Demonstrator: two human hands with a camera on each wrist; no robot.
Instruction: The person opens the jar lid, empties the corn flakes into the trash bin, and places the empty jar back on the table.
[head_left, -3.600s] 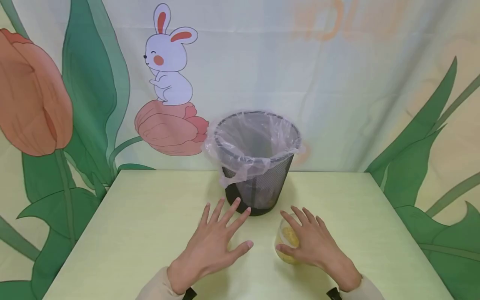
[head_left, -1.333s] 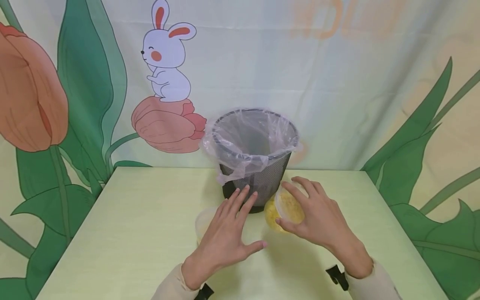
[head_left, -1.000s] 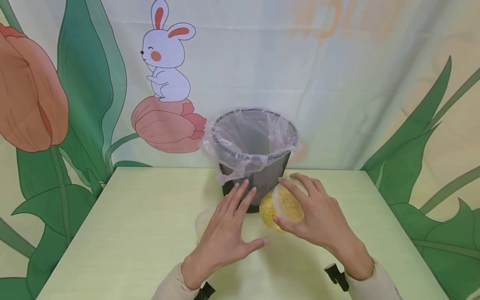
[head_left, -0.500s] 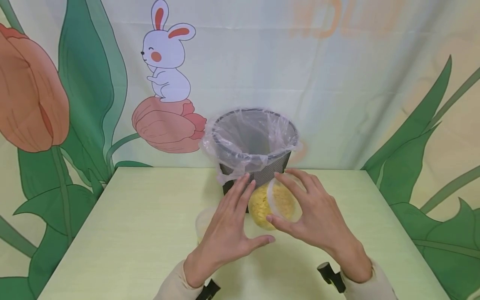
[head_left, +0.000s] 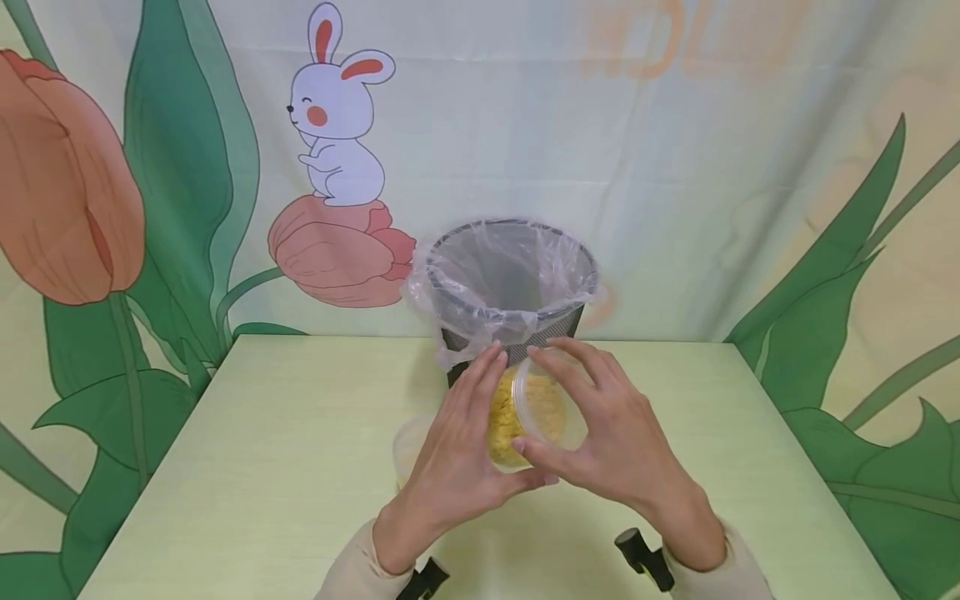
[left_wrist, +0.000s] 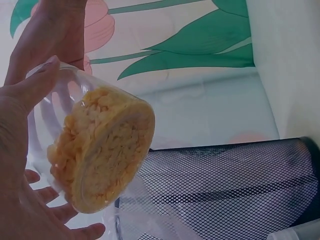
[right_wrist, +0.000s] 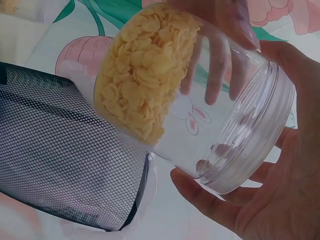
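A clear jar [head_left: 508, 417] of yellow flakes, like cornflakes, is held up in front of the waste bin, tilted on its side. My right hand [head_left: 615, 433] grips it at the ridged lid end [right_wrist: 250, 135], thumb on one side and fingers on the other. My left hand [head_left: 457, 450] stands round the jar's body, its fingers fairly straight and spread, thumb apart below. Through the clear wall, the right wrist view shows left fingers [right_wrist: 215, 70] behind it. In the left wrist view the flakes [left_wrist: 115, 155] lie against the jar's base.
The black mesh waste bin [head_left: 551, 337] with a clear liner stands at the table's back edge. A second clear container [head_left: 408, 446] is partly hidden behind my left hand on the pale table [head_left: 285, 467]. Behind hangs a printed cloth [head_left: 660, 167].
My right hand has lifted the jar off the table and carried it leftward to my left hand. My left hand has moved slightly right and forward; the second container has come into view.
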